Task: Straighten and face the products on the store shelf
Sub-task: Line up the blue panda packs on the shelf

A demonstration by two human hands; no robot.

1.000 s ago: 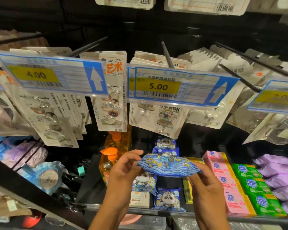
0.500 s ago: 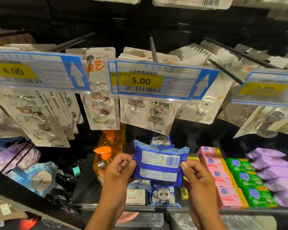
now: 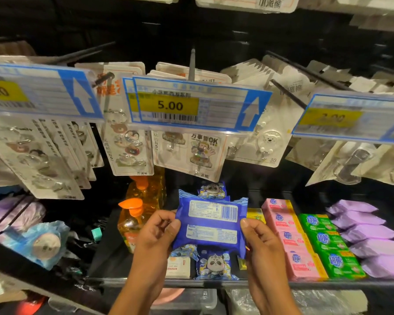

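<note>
blurred rightmost price tag (image 3: pixel 350 117)

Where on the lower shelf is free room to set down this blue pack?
Bare shelf floor shows left of the orange bottles. Rightward it is crowded: panda packs, pink soaps, green soaps and purple packs lie side by side.

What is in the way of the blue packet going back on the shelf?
Nothing visible blocks it. The left hand and right hand hold the blue packet just above its row, where panda packets already lie on the shelf.
</note>
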